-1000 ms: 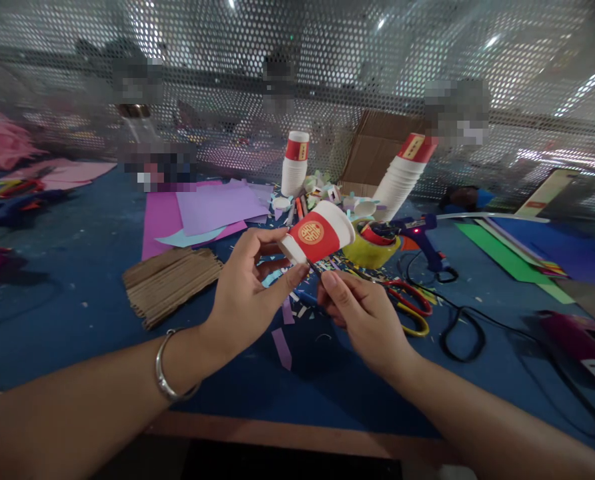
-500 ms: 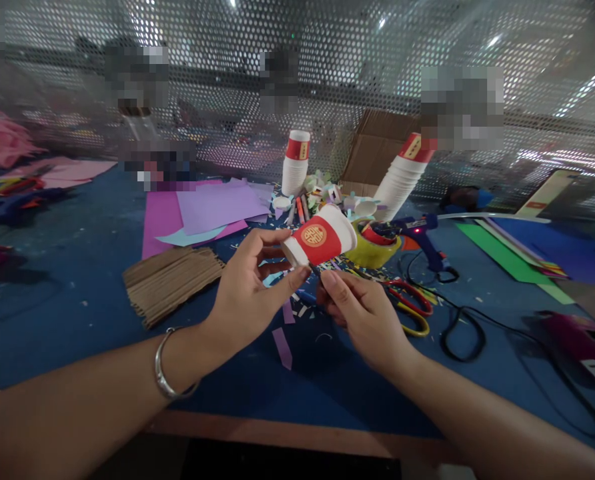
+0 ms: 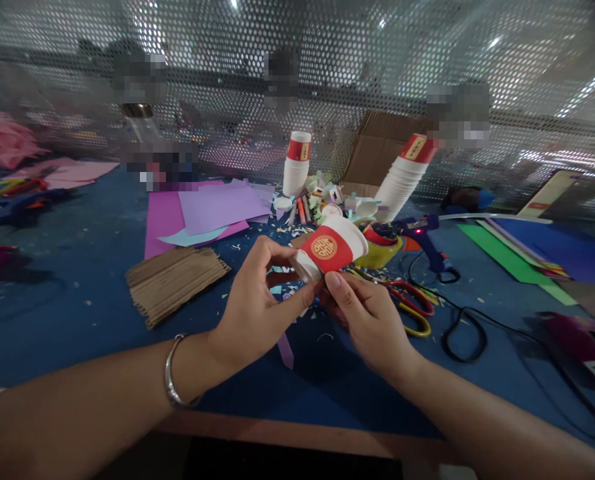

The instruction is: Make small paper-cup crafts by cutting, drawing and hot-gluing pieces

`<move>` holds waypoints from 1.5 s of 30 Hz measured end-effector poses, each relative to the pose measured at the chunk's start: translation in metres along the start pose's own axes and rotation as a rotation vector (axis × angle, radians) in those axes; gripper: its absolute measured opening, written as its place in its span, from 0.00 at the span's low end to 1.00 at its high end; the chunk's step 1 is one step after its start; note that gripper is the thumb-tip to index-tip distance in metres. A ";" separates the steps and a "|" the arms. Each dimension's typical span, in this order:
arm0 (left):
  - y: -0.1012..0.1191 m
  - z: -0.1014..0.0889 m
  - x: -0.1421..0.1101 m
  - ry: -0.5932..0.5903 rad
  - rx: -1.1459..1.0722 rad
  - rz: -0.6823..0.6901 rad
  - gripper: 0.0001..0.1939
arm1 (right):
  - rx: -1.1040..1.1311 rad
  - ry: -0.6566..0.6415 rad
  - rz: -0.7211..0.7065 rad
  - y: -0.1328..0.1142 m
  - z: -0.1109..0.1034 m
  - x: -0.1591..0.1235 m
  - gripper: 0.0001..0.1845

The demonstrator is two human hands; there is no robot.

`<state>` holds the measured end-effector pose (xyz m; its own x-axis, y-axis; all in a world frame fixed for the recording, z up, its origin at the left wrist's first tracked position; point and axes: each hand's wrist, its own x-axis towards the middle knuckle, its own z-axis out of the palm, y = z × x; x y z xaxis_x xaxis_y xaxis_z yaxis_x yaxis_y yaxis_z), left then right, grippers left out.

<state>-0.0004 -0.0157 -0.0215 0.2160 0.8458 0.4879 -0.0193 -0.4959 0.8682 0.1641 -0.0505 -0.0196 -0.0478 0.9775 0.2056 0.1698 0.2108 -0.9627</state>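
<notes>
A white paper cup with a red band and gold emblem (image 3: 330, 245) is held tilted over the table, its base toward my left hand (image 3: 260, 300) and its wider rim up to the right. Fingers and thumb of that hand are closed round the base end. My right hand (image 3: 360, 303) is just below the cup, pinching a slim dark-tipped tool whose tip meets the cup's lower side; most of it is hidden by the fingers. Beneath the hands are paper scraps and a purple paper strip (image 3: 286, 350).
Corrugated cardboard (image 3: 177, 280) and purple paper sheets (image 3: 222, 207) are on the left. Behind stand two cup stacks (image 3: 297, 163) (image 3: 402, 183). To the right are yellow tape (image 3: 375, 255), scissors (image 3: 412, 300), a blue glue gun (image 3: 425, 243), its looping cable and coloured sheets (image 3: 517, 260).
Both hands remain on the work. The cup and my left hand have shifted slightly right and down, bringing the cup closer to my right hand's fingers.
</notes>
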 end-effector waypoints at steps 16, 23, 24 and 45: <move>0.009 0.001 0.009 0.013 -0.309 -0.387 0.19 | -0.151 -0.001 -0.037 -0.005 -0.004 0.002 0.26; 0.009 0.000 0.010 0.024 -0.209 -0.302 0.19 | -0.183 0.002 -0.040 -0.004 -0.004 0.001 0.26; 0.009 0.000 0.009 0.025 -0.199 -0.291 0.19 | -0.186 0.004 -0.043 -0.004 -0.004 0.001 0.26; 0.012 0.004 0.004 0.038 -0.069 -0.180 0.19 | -0.171 0.020 -0.043 -0.002 -0.004 0.003 0.25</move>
<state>0.0039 -0.0193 -0.0099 0.1855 0.9271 0.3258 -0.0505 -0.3222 0.9453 0.1678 -0.0478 -0.0165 -0.0390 0.9671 0.2516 0.3331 0.2499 -0.9091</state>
